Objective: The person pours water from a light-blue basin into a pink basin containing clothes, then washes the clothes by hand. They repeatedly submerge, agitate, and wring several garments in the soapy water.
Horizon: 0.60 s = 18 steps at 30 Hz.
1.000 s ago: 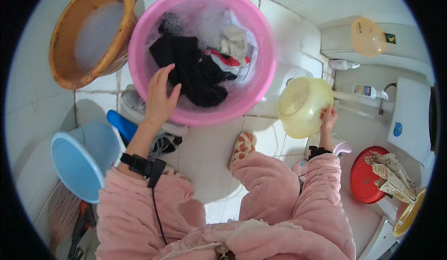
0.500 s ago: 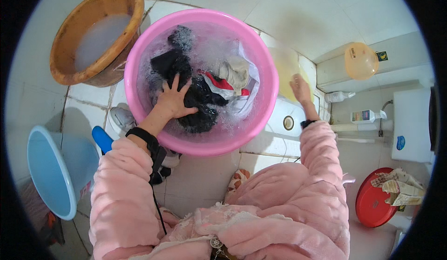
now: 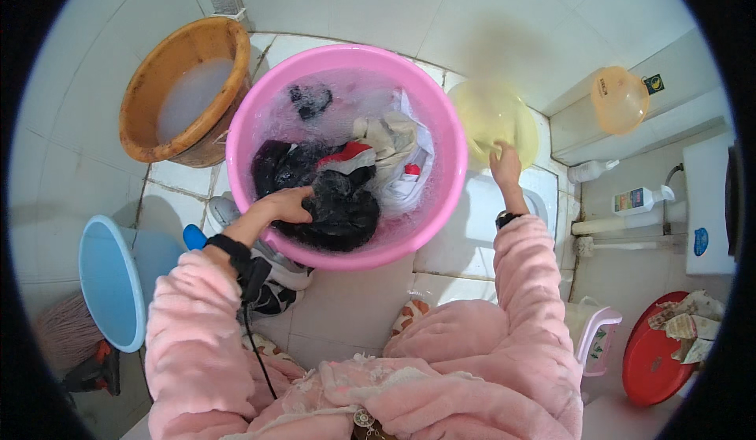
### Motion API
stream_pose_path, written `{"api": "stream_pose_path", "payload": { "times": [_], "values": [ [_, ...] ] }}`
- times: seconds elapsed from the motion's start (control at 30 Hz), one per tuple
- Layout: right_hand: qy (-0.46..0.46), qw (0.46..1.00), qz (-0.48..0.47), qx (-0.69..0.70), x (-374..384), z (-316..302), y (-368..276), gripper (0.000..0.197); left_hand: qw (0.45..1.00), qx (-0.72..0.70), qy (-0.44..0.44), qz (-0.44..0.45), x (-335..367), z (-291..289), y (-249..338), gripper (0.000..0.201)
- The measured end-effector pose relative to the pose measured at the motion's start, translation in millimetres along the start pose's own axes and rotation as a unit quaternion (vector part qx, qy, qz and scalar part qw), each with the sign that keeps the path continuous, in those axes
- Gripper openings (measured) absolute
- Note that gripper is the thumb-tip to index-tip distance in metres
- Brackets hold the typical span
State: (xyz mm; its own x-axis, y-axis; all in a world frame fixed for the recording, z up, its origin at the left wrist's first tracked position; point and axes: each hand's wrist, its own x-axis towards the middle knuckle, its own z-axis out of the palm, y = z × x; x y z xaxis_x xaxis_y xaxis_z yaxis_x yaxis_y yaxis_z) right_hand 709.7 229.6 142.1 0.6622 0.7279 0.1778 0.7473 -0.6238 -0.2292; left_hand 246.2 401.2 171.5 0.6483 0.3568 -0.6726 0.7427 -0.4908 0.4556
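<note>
— Two hands were at work over the wash, seen from the head camera: where was each?

— The left hand (image 3: 285, 205) lay inside the pink basin (image 3: 441, 113), its fingers curled down onto a heap of dark wet clothes (image 3: 335, 204). The right hand (image 3: 505, 164) reached out past the basin's rim, fingers closed on the edge of a translucent yellow scoop (image 3: 488, 109), which looked blurred.

— And where did the laundry sit?

— All of it was in the pink basin, soaking in soapy water on the tiled floor (image 3: 354, 306). A red-and-white garment (image 3: 346, 155) and a pale cloth (image 3: 394, 137) lay just beside the dark heap.

— What else surrounded the person in the pink robe?

— A brown wooden tub (image 3: 150, 125) holding cloudy water touched the basin on its left. A light blue basin (image 3: 106, 282) stood tilted on edge near the left elbow. Well apart to the right, a red tray (image 3: 646, 365) carried crumpled rags, with a white bottle (image 3: 642, 200) lying beside a ledge and an orange plastic jug (image 3: 620, 100) above it.
</note>
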Motion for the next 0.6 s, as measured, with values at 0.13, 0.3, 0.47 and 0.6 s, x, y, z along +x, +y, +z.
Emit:
{"api": "stream_pose_path", "payload": {
  "times": [0.13, 0.3, 0.47, 0.6],
  "values": [
    [-0.029, 0.916, -0.221, 0.334, 28, -36, -95, 0.026, 0.999, -0.016, -0.036, -0.012, -19, -33, 25, 0.056],
    [-0.341, 0.885, -0.315, 0.023, 18, 11, -201, 0.071, 0.963, 0.132, 0.236, 0.003, -30, -34, 58, 0.068],
    [-0.394, 0.831, -0.282, -0.272, -20, 85, -226, 0.081, 0.972, 0.227, 0.055, 0.029, -23, 1, 45, 0.088],
    [-0.426, 0.815, -0.317, -0.234, -16, 99, -198, 0.061, 0.964, 0.257, 0.064, -0.021, -6, 22, 11, 0.092]
  ]
}}
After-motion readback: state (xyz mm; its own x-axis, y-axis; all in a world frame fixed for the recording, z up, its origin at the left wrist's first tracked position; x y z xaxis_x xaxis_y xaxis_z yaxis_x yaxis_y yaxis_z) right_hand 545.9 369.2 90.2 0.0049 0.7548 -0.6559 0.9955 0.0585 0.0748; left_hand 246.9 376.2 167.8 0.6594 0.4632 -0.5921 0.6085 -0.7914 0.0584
